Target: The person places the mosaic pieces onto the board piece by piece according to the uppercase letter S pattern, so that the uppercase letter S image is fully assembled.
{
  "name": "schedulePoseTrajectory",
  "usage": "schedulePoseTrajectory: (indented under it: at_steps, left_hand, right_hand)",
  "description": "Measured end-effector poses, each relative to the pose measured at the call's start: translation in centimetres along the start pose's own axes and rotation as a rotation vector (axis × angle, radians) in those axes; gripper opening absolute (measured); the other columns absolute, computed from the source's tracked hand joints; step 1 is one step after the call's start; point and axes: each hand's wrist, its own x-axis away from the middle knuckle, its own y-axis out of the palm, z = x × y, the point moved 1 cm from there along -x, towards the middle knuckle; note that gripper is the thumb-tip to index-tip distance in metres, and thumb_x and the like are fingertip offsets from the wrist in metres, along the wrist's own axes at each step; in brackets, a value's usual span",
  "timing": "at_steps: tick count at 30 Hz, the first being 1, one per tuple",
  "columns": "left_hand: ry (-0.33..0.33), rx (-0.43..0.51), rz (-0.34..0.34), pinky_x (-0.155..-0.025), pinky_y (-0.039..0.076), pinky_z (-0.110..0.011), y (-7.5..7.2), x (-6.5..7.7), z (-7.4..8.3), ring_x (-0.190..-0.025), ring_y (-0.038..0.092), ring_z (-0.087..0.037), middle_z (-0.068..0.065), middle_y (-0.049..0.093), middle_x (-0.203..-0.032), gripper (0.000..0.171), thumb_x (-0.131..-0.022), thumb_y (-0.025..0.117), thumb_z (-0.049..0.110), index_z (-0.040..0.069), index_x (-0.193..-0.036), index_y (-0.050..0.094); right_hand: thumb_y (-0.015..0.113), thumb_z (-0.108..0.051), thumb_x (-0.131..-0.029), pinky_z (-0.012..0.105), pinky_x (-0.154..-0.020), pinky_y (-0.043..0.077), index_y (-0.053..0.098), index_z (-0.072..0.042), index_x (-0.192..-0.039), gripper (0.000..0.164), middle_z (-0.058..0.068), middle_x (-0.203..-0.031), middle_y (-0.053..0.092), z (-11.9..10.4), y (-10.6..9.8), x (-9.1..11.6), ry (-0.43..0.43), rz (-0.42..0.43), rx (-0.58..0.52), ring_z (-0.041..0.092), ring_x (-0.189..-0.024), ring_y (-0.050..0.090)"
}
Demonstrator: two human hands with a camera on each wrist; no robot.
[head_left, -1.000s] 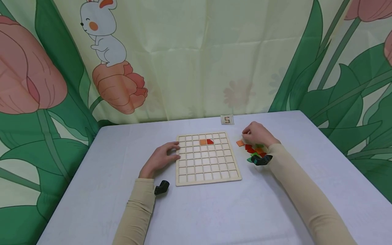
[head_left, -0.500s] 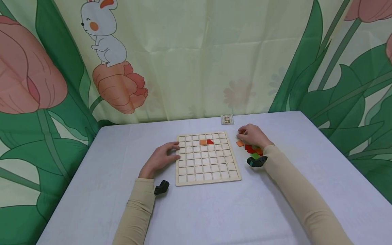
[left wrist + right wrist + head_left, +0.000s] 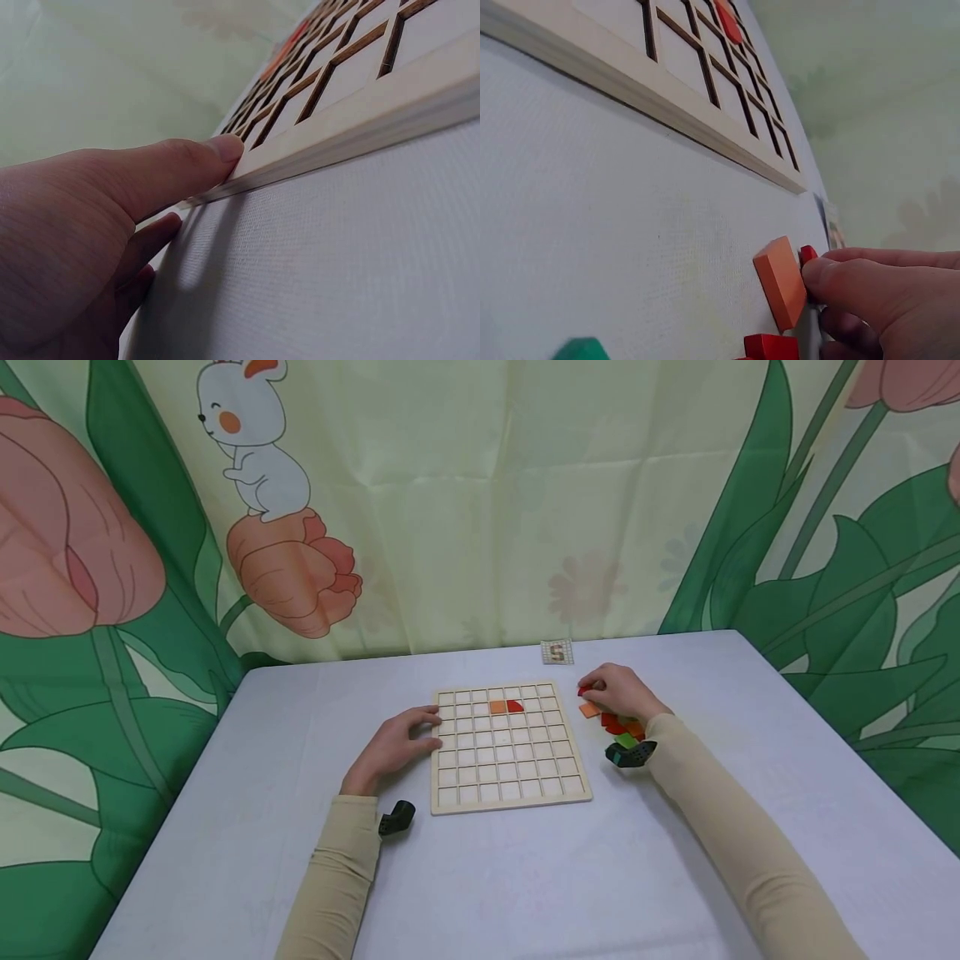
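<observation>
A cloth [image 3: 435, 543] printed with tulips [image 3: 67, 527] and a rabbit [image 3: 258, 443] is hanging behind the white-covered bench [image 3: 480, 885]. On the bench, a wooden grid board [image 3: 507, 756] is lying flat, the relaxed left grip [image 3: 390, 745] touching its left edge; to the board's right, the right grip [image 3: 626, 692], near an orange tile [image 3: 781, 285], is pinching a red piece [image 3: 808, 253].

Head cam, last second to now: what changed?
The right hand moved left, toward the grid board; a red piece now shows pinched at its fingertips. Whether it was already held a second ago is unclear. Unchanged: left hand at the board's left edge, orange tile and red tile in the grid, card.
</observation>
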Motion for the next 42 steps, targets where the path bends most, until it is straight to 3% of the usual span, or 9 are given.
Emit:
schedulePoseTrajectory:
  at_steps: [10,23,32,42]
  left_hand:
    - [0.008,-0.010,0.002,-0.116,0.027,-0.044,0.0,0.1,-0.2,-0.140,0.036,-0.026,-0.006,0.049,-0.146,0.040,-0.087,0.075,0.020,0.006,-0.123,0.066]
    - [0.000,-0.007,-0.001,-0.116,0.027,-0.044,-0.1,0.1,-0.2,-0.141,0.036,-0.026,-0.006,0.049,-0.146,0.040,-0.087,0.075,0.020,0.006,-0.122,0.066]
    - [-0.021,-0.010,-0.019,-0.117,0.026,-0.043,0.0,-0.2,-0.1,-0.142,0.035,-0.024,-0.003,0.048,-0.148,0.039,-0.088,0.074,0.022,0.008,-0.123,0.066]
    - [-0.011,-0.006,-0.015,-0.116,0.026,-0.045,-0.1,0.0,0.1,-0.141,0.035,-0.025,-0.004,0.048,-0.147,0.038,-0.088,0.075,0.021,0.007,-0.123,0.066]
  right_hand:
    - [0.065,-0.013,-0.094,0.043,-0.091,0.050,0.068,-0.001,-0.119,0.028,0.013,-0.109,0.063,-3.7,0.8,-0.8,-0.133,0.039,-0.035,0.028,-0.101,0.059]
    - [0.069,-0.010,-0.091,0.037,-0.082,0.052,0.071,0.001,-0.111,0.023,0.013,-0.106,0.064,-10.5,3.3,-2.3,-0.407,-0.036,0.015,0.026,-0.096,0.059]
    - [0.069,-0.013,-0.092,0.034,-0.085,0.051,0.072,-0.004,-0.110,0.020,0.007,-0.107,0.062,-12.8,5.8,-3.6,-0.467,-0.100,0.052,0.021,-0.096,0.059]
    - [0.069,-0.015,-0.092,0.034,-0.090,0.050,0.072,-0.005,-0.111,0.022,0.008,-0.109,0.062,-12.9,6.7,-4.1,-0.493,-0.123,0.062,0.021,-0.099,0.059]
